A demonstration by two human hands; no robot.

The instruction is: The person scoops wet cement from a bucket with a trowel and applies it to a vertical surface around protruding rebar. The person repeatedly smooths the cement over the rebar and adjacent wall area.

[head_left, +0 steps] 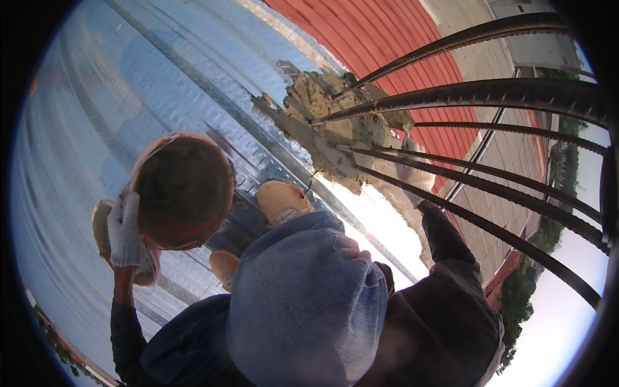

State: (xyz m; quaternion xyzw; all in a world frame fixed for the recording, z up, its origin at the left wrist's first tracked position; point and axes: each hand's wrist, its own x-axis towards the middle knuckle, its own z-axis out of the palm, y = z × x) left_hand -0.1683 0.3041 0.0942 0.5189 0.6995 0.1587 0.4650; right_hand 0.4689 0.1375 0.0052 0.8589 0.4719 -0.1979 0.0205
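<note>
My left hand (124, 229), in a white glove, grips the side of a round reddish bucket (184, 193). The bucket tilts so that its dark, mortar-smeared inside shows. On the right, my right hand (416, 169), also gloved in white, reaches behind several steel rebars (464, 103). Its fingers look closed at the edge of a lump of wet grey-brown mortar (342, 132); the bars partly hide them, and what they hold cannot be made out. The mortar is heaped around the lower ends of the bars.
Ribbed shiny metal decking (167, 71) spreads over the left side. Tan boots (280, 201) stand on it beside the bucket, below a blue denim-like cloth (303, 303). Red corrugated sheeting (380, 39) lies beyond the mortar. The rebars slant across the right side.
</note>
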